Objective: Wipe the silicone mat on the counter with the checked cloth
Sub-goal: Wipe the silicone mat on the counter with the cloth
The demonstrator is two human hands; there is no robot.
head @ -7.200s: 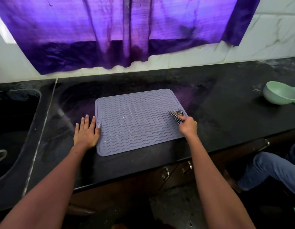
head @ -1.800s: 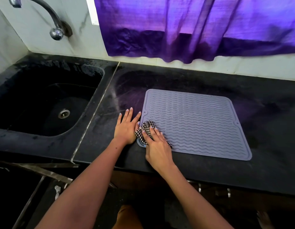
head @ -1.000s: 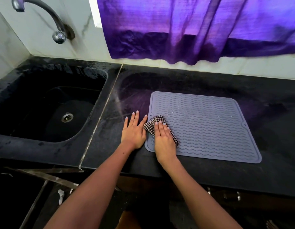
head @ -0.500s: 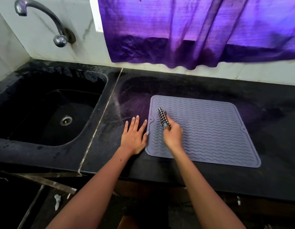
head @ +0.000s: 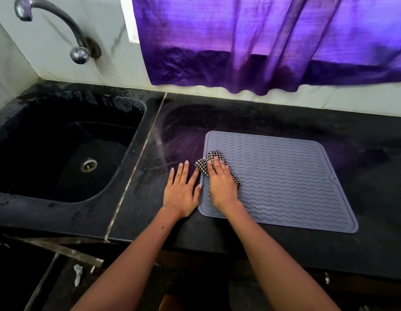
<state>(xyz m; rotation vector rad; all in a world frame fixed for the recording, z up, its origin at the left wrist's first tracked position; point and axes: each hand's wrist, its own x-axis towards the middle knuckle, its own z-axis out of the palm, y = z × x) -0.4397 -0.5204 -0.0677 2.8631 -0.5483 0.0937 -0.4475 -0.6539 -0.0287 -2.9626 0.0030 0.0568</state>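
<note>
A grey-lilac silicone mat point(head: 282, 178) with wavy ridges lies flat on the black counter point(head: 262, 117). The black-and-white checked cloth point(head: 214, 157) is bunched at the mat's left edge, partly overhanging onto the counter. My right hand point(head: 221, 182) lies flat on top of the cloth with straight fingers, pressing it onto the mat. My left hand point(head: 181, 189) rests flat on the counter just left of the mat, its thumb touching the mat's left rim.
A black sink point(head: 67, 153) with a metal drain is set into the counter at the left, under a curved metal tap point(head: 58, 25). A purple curtain point(head: 262, 41) hangs over the white tiled wall behind. The counter's front edge runs just below my wrists.
My right hand went from pinching the cloth upright half a second ago to lying flat on it at the mat's left edge. The left hand stays put beside the mat.
</note>
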